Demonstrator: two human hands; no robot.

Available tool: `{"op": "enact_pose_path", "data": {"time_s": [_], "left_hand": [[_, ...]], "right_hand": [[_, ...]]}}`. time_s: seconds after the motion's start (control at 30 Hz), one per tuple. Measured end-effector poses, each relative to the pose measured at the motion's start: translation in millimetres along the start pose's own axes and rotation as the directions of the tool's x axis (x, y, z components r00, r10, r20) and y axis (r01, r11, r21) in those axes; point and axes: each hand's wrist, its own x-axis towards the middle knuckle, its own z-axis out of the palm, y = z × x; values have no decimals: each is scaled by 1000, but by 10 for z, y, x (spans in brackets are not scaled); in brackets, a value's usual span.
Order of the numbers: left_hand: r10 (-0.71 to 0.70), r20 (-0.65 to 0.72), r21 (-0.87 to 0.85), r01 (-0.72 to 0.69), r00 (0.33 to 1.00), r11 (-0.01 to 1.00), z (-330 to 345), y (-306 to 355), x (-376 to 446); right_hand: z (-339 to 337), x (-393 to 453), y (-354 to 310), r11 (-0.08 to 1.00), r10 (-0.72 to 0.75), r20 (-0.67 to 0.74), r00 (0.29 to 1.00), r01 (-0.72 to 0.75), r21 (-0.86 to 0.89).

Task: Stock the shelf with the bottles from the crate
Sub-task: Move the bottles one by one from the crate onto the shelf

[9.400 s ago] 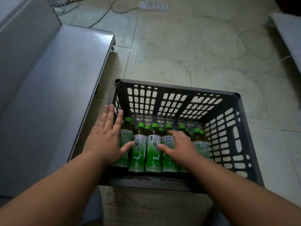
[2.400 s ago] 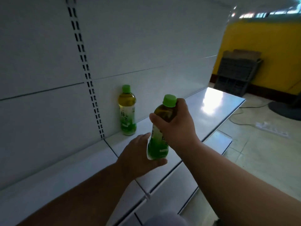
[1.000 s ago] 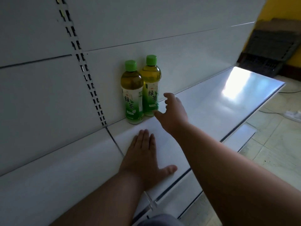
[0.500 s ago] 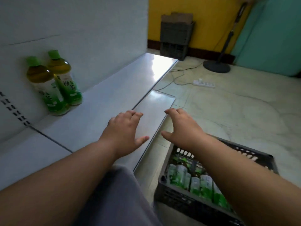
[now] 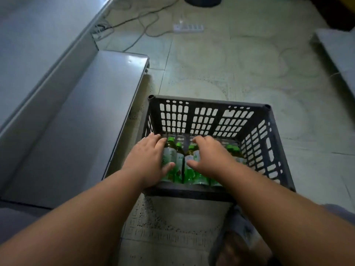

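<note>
Now at the pick step: bottles point(image 5: 173, 160) stand packed along the crate point(image 5: 249, 129) near wall, at 6 o'clock inside it. My left hand point(image 5: 148, 161) and right hand point(image 5: 210, 159) hover spread over them, fingers point(image 5: 159, 140) open, gripping nothing yet. Next: close on one bottle each, lift toward the shelf point(image 5: 76, 120) at 9 o'clock.

bottle labels point(image 5: 170, 156), print seemingly unreadable

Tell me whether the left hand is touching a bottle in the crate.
Cannot tell. In the head view the left hand overlaps a green-capped bottle inside the crate, fingers spread, but no contact or gap shows plainly.
</note>
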Motion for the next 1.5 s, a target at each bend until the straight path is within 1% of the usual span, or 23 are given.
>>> {"op": "enact_pose_path", "data": {"time_s": [0.07,0.17,0.27,0.33,0.43,0.5,0.6,0.7,0.77,0.83,0.97,1.0,1.07,1.1,1.17,1.23,1.3,1.33,1.43,1.5], "left_hand": [[-4,44,34,3,999,999,201,-94,111],[-34,53,81,30,998,996,381,-248,285],[-75,68,135,65,995,989,497,-356,431],[-104,79,129,93,991,987,530,-391,463],[-199,60,72,194,978,978,532,-436,470],[-216,79,71,211,973,975,536,-459,483],[-224,100,86,216,969,973,523,-476,507],[-231,132,121,216,964,969,527,-468,523],[-233,144,138,213,962,967,527,-460,533],[-233,159,152,209,959,966,511,-453,539],[-237,190,202,199,953,959,452,-419,550],[-236,208,216,190,949,958,424,-415,547],[-219,268,204,167,938,965,312,-414,525],[-205,306,154,165,930,974,221,-417,509],[-192,343,-12,209,919,978,-41,-446,461],[-191,284,-120,233,940,965,-392,-468,348],[-193,162,-184,222,968,958,-711,-504,200],[-193,101,-228,212,976,950,-872,-516,110],[-216,-59,-380,178,975,908,-1280,-595,-213],[-269,-118,-498,178,956,849,-1483,-712,-482]], "right_hand": [[212,195,119,999,38,62,997,-38,-7],[446,479,213,998,64,152,986,-66,6],[646,755,183,990,79,210,975,-102,99],[768,947,115,973,110,231,967,-152,173],[937,1225,-13,914,168,262,950,-250,320],[1065,1410,-105,867,229,273,934,-323,378],[1246,1692,-288,825,331,320,888,-437,359],[1325,1866,-400,773,426,314,849,-521,361],[1316,1903,-381,759,436,330,837,-539,364],[1312,1887,-292,733,403,369,838,-536,418],[1164,1715,-149,638,271,403,874,-476,605],[1092,1649,-147,642,248,389,887,-452,619],[874,1492,-176,693,207,316,926,-367,621],[732,1405,-206,721,189,254,948,-310,620],[372,1203,-315,766,146,142,979,-202,610],[-28,982,-472,815,86,27,996,-86,574],[-435,732,-688,840,3,-108,994,56,539],[-625,606,-817,840,-46,-182,982,137,525],[-1100,234,-1312,829,-184,-375,909,348,437],[-1318,19,-1712,808,-258,-457,851,449,382]]}}
